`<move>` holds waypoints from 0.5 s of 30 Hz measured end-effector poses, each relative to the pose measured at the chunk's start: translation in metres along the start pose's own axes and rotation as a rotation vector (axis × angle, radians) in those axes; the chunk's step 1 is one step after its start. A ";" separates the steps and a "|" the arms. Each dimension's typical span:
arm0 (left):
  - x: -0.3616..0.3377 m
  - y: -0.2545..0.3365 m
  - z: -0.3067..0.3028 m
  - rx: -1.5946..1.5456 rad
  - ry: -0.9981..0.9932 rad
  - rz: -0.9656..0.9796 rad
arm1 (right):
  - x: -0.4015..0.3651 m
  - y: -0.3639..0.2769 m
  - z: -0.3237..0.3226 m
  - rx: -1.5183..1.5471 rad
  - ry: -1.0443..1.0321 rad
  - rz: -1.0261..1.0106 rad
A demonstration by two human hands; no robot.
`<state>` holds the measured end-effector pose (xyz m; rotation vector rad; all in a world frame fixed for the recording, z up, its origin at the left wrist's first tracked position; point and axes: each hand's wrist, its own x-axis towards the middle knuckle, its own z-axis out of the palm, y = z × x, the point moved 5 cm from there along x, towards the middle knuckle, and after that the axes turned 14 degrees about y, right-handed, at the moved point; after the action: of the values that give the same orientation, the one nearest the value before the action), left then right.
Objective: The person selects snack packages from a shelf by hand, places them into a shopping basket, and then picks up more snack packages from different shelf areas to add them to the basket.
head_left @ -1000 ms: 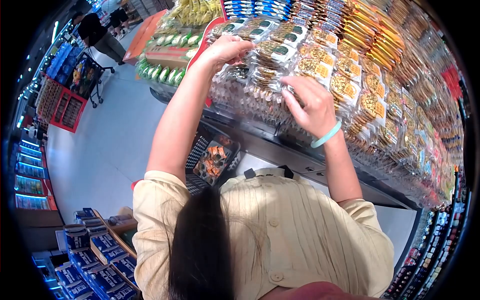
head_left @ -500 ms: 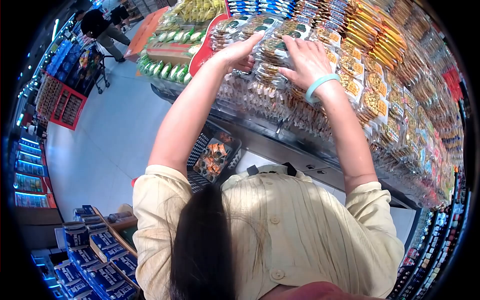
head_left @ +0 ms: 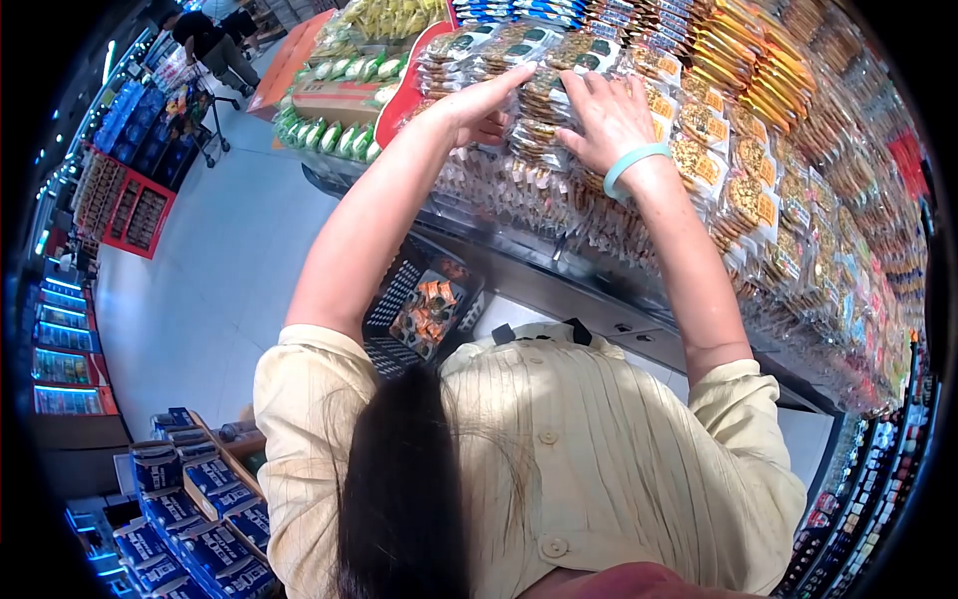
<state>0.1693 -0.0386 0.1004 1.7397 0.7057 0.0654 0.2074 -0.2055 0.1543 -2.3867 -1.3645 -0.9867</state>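
Observation:
Clear-wrapped packs of round, seeded biscuits stand in tight rows on the display. My left hand (head_left: 477, 112) is at the left side of one stack of biscuit packs (head_left: 544, 108), its upper edge stretched toward the stack and its lower fingers loosely bent. On the stack's right side rests my right hand (head_left: 611, 122), fingers spread over the tops of the packs, thumb pointing left. A pale green bangle (head_left: 637, 166) circles the right wrist. Neither hand has lifted a pack; the undersides of the fingers are hidden.
Below the display edge (head_left: 519, 240) sits a dark shopping basket (head_left: 384, 317) with orange-labelled packs (head_left: 427, 314) inside. Green-and-white packages (head_left: 344, 138) lie at left. Blue boxes (head_left: 205, 534) are stacked lower left. A person (head_left: 215, 50) bends near a cart (head_left: 213, 130) across the aisle.
Both hands stay around the same stack, with only a slight shift; the right hand has edged left. Across the aisle, the other person and the cart appear slightly farther right.

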 end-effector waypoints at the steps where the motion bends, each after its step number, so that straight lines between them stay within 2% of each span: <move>1: 0.004 -0.002 0.000 -0.035 -0.019 -0.001 | 0.000 -0.001 -0.001 0.001 -0.002 0.001; 6: 0.005 -0.006 0.002 -0.130 -0.094 -0.041 | 0.001 0.001 0.000 0.042 -0.152 0.065; 10: 0.004 -0.003 0.002 -0.224 -0.087 -0.014 | 0.000 0.003 0.000 0.045 -0.157 0.072; 13: 0.006 -0.004 0.001 -0.275 -0.089 -0.041 | -0.004 0.006 0.007 0.049 -0.115 0.072; 15: 0.007 -0.006 0.000 -0.320 -0.062 -0.058 | -0.003 0.005 0.004 0.048 0.094 0.003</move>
<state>0.1727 -0.0343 0.0932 1.4086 0.6607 0.0796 0.2123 -0.2087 0.1499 -2.2773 -1.3349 -1.0394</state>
